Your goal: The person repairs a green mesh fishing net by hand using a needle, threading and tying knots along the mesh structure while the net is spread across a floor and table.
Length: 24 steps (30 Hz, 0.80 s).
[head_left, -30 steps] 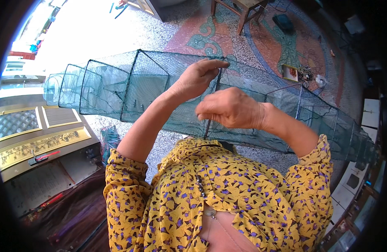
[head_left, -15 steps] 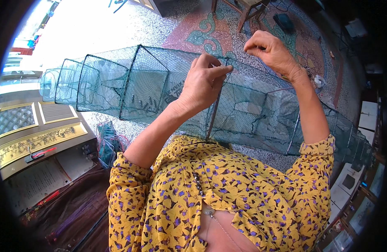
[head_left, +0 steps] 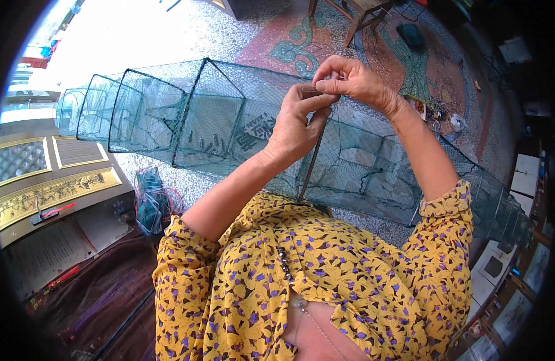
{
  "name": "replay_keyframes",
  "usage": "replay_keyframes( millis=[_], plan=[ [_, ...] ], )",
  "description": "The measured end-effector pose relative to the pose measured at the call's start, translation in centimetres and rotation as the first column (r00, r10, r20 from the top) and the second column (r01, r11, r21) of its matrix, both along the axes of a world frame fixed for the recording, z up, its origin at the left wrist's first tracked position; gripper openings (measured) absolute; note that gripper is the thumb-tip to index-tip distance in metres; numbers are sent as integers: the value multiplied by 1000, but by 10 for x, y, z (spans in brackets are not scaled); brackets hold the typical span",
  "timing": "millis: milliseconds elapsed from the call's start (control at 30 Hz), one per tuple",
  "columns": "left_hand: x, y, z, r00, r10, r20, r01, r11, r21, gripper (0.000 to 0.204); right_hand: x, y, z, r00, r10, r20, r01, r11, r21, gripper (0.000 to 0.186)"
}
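Note:
A long, collapsible net trap (head_left: 214, 114) of green mesh on dark square frames stretches across in front of me. My left hand (head_left: 297, 123) pinches the mesh at the upper corner of one frame, whose dark rod (head_left: 311, 162) slants down toward my body. Just above and right of it, my right hand (head_left: 356, 84) is closed in a pinch, fingertips close to the left ones. Whatever lies between the right fingertips is too fine to make out. Inside the trap, mesh funnels and dark cords (head_left: 371, 171) show through the netting.
To the left, a bundle of green netting (head_left: 154, 201) lies beside a cabinet with gold trim (head_left: 58, 189). A wooden stool (head_left: 356, 18) stands at the far side on the patterned floor. Small odds and ends (head_left: 434, 114) lie beyond my right forearm.
My right hand has come left and down from its raised position, and its fingertips now meet near my left hand. The left hand stays at the frame corner, turned slightly.

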<state>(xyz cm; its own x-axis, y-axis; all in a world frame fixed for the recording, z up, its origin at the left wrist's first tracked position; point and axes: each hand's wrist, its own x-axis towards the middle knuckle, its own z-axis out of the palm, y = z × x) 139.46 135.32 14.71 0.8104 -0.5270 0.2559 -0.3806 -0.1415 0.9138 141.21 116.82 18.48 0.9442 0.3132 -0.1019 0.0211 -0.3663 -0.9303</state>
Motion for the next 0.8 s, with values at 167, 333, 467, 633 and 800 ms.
replay_keyframes(
  millis=[167, 333, 467, 633, 800],
  plan=[
    [1, -3, -6, 998, 44, 34, -45, 999, 29, 22, 8, -5, -9, 903, 108, 415, 37, 945, -326, 17],
    [4, -7, -11, 992, 105, 64, -107, 994, 28, 35, 4, 54, 12, 884, -100, 456, 77, 995, 69, 15],
    [-2, -11, 4, 989, 136, 58, -139, 989, 44, 54, 7, 41, 53, 801, -198, 564, -26, 931, 363, 17],
    [9, -9, 0, 999, 45, 15, -45, 999, -19, 68, -2, 32, 103, 632, -576, 518, 27, 685, 728, 15],
    [20, -10, 2, 981, -164, 105, 162, 986, 27, 75, -12, 24, 100, 659, -528, 535, 40, 735, 677, 13]
  ],
)
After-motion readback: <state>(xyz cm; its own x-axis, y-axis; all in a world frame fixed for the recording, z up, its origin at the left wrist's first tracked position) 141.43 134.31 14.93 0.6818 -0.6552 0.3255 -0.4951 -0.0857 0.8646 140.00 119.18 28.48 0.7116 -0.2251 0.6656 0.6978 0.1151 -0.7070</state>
